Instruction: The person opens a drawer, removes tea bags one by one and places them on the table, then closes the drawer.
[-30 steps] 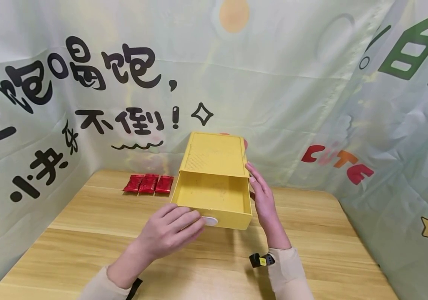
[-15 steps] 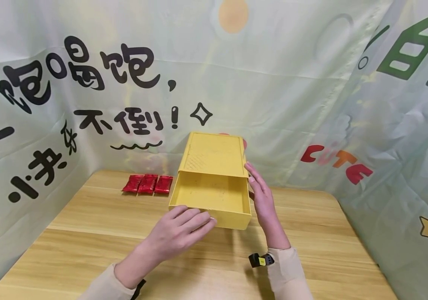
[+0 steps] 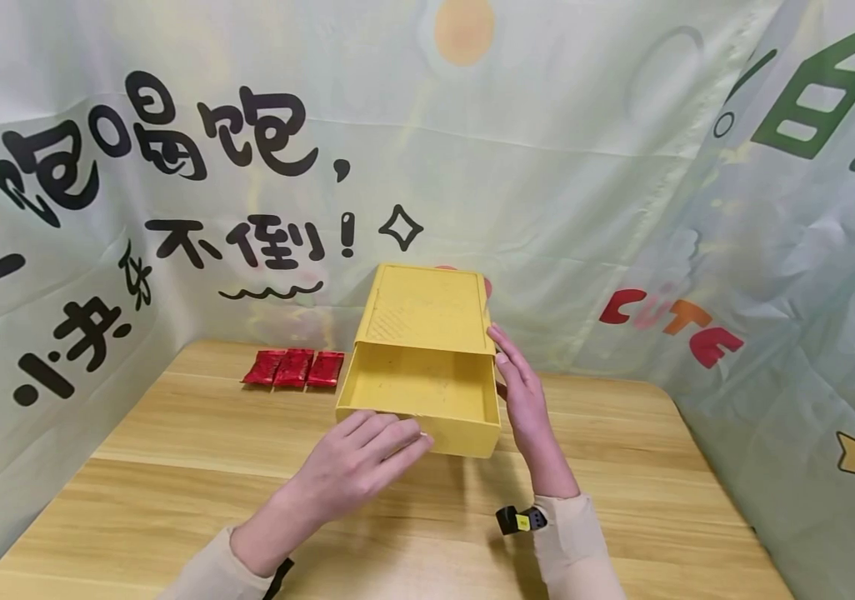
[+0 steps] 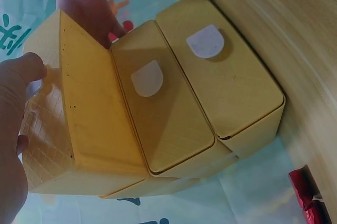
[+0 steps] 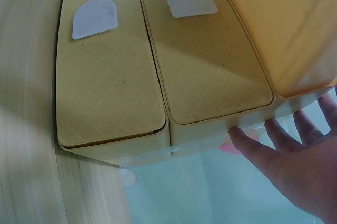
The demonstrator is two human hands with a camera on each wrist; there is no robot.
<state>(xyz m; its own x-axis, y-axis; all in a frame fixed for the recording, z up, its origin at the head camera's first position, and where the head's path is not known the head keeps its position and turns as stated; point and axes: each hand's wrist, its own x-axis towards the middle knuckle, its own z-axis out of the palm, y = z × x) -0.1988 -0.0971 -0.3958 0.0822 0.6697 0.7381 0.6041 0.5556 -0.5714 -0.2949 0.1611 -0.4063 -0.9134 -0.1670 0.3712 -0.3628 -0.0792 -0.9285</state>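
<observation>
A small yellow drawer cabinet stands near the back of the table, its top drawer pulled out; no contents show in the visible interior. At the drawer's front my left hand grips the panel, its fingers at the top edge and one digit beside the white knob in the left wrist view. My right hand rests against the cabinet's right side with extended fingers, as the right wrist view also shows. Two lower drawers, the middle one and the bottom one, are closed.
Three red packets lie in a row left of the cabinet on the wooden table. A printed cloth hangs behind and at both sides.
My left hand has shifted right along the drawer front and now covers the white knob that showed earlier. The drawer and my right hand look the same.
</observation>
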